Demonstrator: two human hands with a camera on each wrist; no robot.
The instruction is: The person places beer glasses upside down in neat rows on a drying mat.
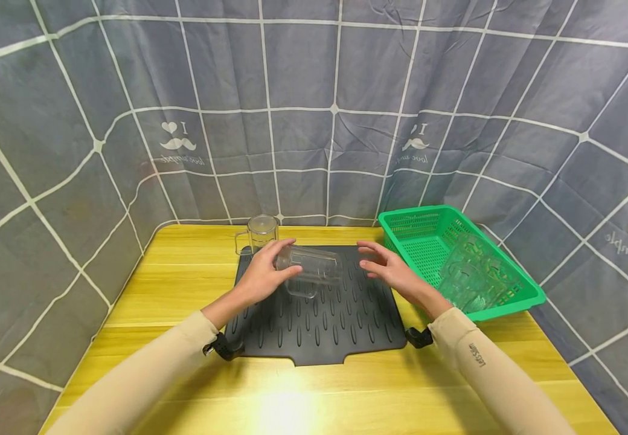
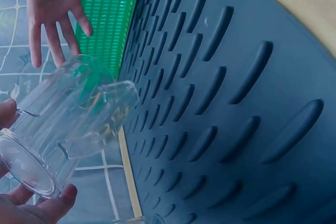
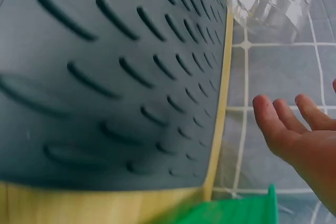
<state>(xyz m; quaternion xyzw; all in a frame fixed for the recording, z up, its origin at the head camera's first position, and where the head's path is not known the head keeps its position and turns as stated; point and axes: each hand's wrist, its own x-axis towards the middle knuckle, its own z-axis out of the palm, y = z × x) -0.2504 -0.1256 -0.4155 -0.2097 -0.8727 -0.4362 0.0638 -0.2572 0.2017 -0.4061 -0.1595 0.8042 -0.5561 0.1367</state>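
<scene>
I see a clear cylindrical mug [image 1: 314, 263] in the left fingers [image 1: 279, 248], another mug [image 1: 263, 227] behind them, a dark ridged mat [image 1: 319, 338] below, and a green rectangular plastic basket [image 1: 419, 251] right of the right fingers [image 1: 376, 249].

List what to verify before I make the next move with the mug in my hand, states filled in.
1. Left hand has a grip on the held mug: ok, fingers and thumb are around it near its base.
2. Right hand supports the mug: not ok, it is apart from it.
3. Held mug is upright: not ok, it is tipped sideways, mouth toward the right hand.
4. Held mug is off the black mat: ok, held above it.
5. Held mug is free of cracks: cannot tell.
6. Green basket has bare floor showing: ok, toward its far left.
</scene>
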